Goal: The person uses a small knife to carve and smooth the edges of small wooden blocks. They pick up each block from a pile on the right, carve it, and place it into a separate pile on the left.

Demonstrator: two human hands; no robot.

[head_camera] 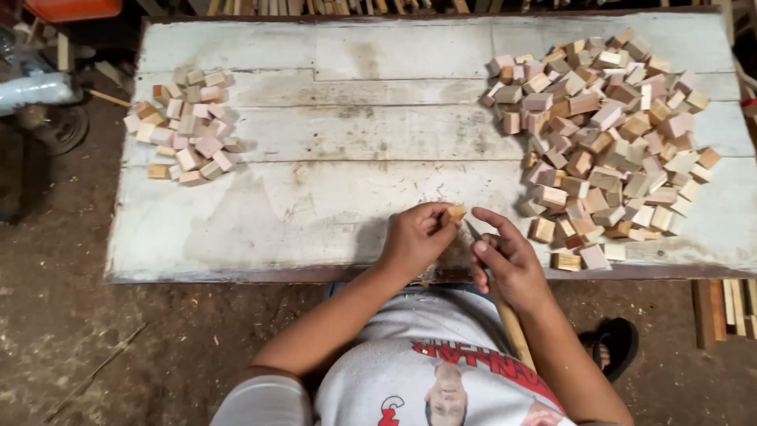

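Observation:
My left hand (414, 237) pinches a small wooden block (456, 212) at the near edge of a worn white wooden table (331, 142). My right hand (505, 256) grips a knife with a thin blade (472, 231) and a long wooden handle (512, 327). The blade tip points up toward the block, just below it. A large heap of small pale and pinkish wooden blocks (607, 126) lies on the right half of the table, close to my right hand. A smaller heap of similar blocks (189, 122) lies at the far left.
Dirt floor with sawdust surrounds the table. A foot in a black sandal (613, 347) rests at the lower right. Wooden slats (729, 308) lie under the table's right end. A metal machine part (39, 95) sits at the left, with an orange thing (71, 8) above it.

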